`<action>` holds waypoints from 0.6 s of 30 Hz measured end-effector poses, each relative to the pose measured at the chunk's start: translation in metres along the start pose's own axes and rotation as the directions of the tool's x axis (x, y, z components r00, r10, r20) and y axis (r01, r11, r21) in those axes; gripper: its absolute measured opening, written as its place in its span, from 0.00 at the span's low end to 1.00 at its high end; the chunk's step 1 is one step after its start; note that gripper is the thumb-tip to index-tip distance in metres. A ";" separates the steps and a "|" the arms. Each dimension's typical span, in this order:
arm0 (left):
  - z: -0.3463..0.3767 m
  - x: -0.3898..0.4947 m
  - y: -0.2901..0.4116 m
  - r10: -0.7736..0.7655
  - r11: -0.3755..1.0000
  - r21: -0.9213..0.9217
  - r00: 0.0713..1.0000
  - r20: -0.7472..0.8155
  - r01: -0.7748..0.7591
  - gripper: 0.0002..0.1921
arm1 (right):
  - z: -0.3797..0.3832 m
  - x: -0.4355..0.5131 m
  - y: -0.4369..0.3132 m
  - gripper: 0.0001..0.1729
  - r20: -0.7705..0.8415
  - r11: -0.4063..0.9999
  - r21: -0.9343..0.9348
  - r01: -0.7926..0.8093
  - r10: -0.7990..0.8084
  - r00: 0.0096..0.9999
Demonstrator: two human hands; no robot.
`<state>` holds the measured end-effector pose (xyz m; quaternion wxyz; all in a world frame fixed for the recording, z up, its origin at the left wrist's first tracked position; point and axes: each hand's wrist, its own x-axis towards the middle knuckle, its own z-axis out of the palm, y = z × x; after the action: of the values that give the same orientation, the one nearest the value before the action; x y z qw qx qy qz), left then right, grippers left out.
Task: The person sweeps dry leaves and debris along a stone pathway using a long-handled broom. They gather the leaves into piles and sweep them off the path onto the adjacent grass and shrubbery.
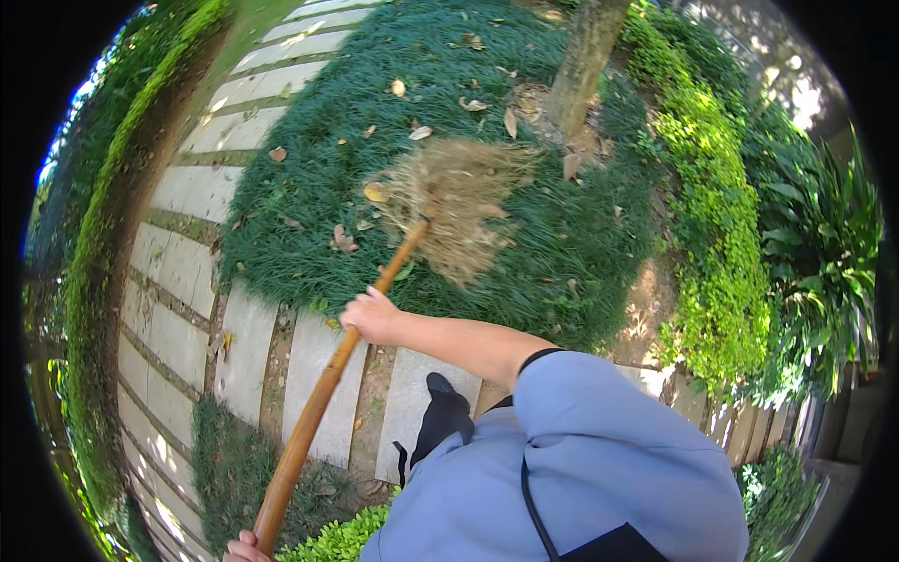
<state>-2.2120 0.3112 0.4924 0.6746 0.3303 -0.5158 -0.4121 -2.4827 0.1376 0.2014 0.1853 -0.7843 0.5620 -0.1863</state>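
Note:
A broom with a long bamboo handle [309, 414] and a wide head of straw-like bristles [456, 204] slants across the view. My right hand [371, 316] is wrapped around the handle's upper part, nearer the bristles. At the bottom left edge, my left hand [246, 548] grips the handle's near end; part of this hand is cut off by the frame. The bristles, blurred, lie over dark green grass [316, 175]. Fallen leaves are scattered around them, among them a yellow leaf [376, 191] at their left edge and a brown leaf [510, 122] above.
Beyond the bristles stands a tree trunk [583, 63]. Pale stone slabs [242, 351] form a path along the left and under my black shoe [440, 383]. A low hedge [105, 204] borders the far left; bright green shrubs [723, 232] line the right.

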 end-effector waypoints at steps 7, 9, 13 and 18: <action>-0.030 0.033 0.047 0.568 0.823 -0.085 0.816 0.109 -0.562 0.07 | -0.076 0.121 -0.099 0.10 -0.430 0.955 -0.049 0.291 -0.283 0.857; -0.053 0.051 0.058 0.586 0.771 -0.245 0.805 -0.090 -0.588 0.09 | -0.101 0.127 -0.114 0.09 -0.462 0.943 -0.138 0.303 -0.332 0.822; -0.086 0.081 0.014 0.378 0.764 -0.473 0.898 -0.225 -0.439 0.08 | -0.128 0.090 -0.076 0.07 -0.428 0.953 -0.254 0.164 -0.263 0.865; -0.021 0.123 -0.092 -0.009 0.856 -0.497 0.963 0.268 0.146 0.11 | -0.145 -0.013 0.051 0.10 -0.592 0.970 -0.218 -0.106 -0.045 0.805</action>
<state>-2.1955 0.1604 0.4593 0.6484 0.1036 -0.4566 -0.6002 -2.6010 0.1229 0.2998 -0.0930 -0.6940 0.6227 -0.3492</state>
